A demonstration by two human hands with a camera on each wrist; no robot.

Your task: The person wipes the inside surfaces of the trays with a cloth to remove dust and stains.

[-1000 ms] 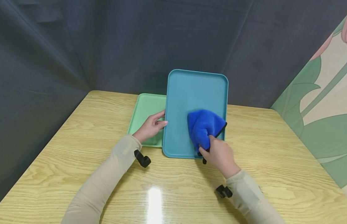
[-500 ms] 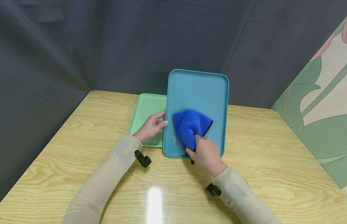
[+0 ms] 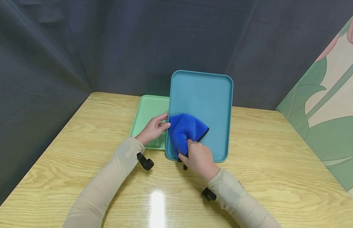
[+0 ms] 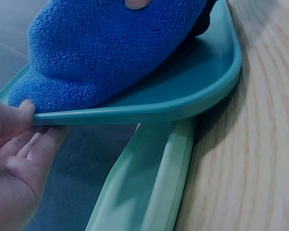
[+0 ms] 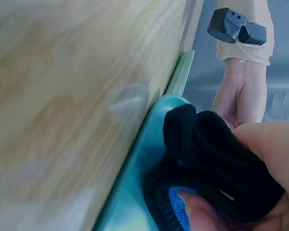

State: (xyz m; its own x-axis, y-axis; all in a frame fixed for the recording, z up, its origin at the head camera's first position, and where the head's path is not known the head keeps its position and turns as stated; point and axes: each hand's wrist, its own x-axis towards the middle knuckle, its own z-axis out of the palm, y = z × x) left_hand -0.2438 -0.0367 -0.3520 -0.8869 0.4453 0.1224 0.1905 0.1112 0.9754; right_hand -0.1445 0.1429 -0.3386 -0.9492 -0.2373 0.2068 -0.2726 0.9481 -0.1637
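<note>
Out on the wood-grain desk (image 3: 279, 177), head view: a blue tray (image 3: 203, 95) is tilted up, its far end overlapping the dark curtain (image 3: 165, 47) at the back. Behind its left edge, a pale green tray (image 3: 150, 109) sticks out. To the right there's plenty of desk top before the floral wall panel (image 3: 333, 126), and plenty more in front, with a bright glare patch (image 3: 157, 205). Left side of the blue tray is the tight bit: left hand (image 3: 152, 129) right at that rim, right hand (image 3: 199, 158) pinching a plush blue cloth (image 3: 185, 128) with black edging (image 3: 204, 134) over the lower left of the tray, up against the rim.

Left wrist view gives you the grip the head cam mostly hides: thumb (image 4: 25, 114) over the rim, fingers (image 4: 45, 144) underneath, so that hand's holding the tray edge, and the thumb touches the cloth's corner. You can also see the looped, towel-like pile, the smooth rounded tray corner, and a gap between the blue rim and part of the green tray below.

Right wrist view is mostly the bunched side: black edging folded into a thick loop (image 5: 178, 127), with a sliver of blue pile by the fingertips. Right grip is closed around that bundle. The left sleeve (image 5: 245, 50), ribbed at the cuff, shows behind, carrying a chunky black wrist device (image 5: 236, 26).
</note>
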